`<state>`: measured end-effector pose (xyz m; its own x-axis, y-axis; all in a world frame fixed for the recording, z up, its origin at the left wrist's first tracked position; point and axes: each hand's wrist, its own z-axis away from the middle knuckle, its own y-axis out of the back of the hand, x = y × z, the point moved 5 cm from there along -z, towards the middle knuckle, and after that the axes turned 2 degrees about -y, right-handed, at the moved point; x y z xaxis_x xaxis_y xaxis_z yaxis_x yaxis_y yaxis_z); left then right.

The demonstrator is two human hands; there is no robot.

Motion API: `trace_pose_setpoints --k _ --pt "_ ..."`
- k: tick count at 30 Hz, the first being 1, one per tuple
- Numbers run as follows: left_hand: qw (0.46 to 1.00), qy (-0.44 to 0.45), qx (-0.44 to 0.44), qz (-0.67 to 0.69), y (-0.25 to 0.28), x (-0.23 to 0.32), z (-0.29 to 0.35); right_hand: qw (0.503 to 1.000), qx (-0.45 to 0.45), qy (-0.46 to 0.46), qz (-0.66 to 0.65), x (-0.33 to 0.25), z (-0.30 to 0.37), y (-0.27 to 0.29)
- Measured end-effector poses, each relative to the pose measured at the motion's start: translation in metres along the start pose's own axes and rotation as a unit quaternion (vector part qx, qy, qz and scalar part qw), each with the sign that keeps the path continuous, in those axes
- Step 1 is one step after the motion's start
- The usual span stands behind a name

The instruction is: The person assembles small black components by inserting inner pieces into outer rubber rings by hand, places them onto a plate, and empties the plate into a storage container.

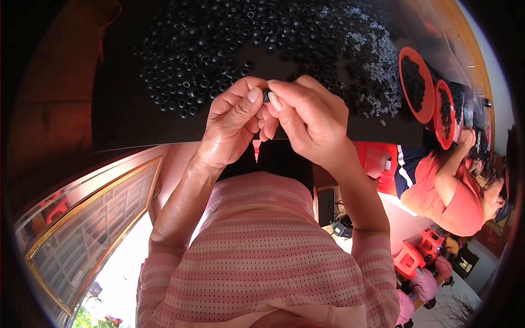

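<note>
Head view: one black piece [266,97] lies between left grip [231,117] and right grip [316,117], both pinching it; two red bowls [429,99] at right.

A gold-framed panel [98,235] shows at eight o'clock, green foliage [83,317] between seven and eight, a co-worker [462,205] in a coral shirt at three, and red plastic stools [407,261] with people in pink [424,284] near four.
</note>
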<state>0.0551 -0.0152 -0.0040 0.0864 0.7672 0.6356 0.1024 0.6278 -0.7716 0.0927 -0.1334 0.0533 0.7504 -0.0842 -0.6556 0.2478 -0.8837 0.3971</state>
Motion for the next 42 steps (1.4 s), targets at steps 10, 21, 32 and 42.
trace_pose_setpoints --k 10,21,32,42 --pt "1.0 0.005 0.008 0.012 0.001 0.001 0.0 0.998 -0.038 0.003 0.039 -0.007 -0.006 0.002" --pt "0.999 0.045 -0.009 -0.005 -0.006 0.001 0.001 0.991 -0.102 -0.055 -0.071 -0.004 -0.016 0.005" --pt "0.998 0.051 -0.012 -0.047 -0.005 0.0 -0.002 0.908 -0.215 0.002 0.36 0.072 -0.083 -0.025" --pt "0.997 0.073 -0.011 -0.026 -0.004 0.001 0.0 0.912 -0.258 -0.029 0.317 0.065 -0.076 -0.018"
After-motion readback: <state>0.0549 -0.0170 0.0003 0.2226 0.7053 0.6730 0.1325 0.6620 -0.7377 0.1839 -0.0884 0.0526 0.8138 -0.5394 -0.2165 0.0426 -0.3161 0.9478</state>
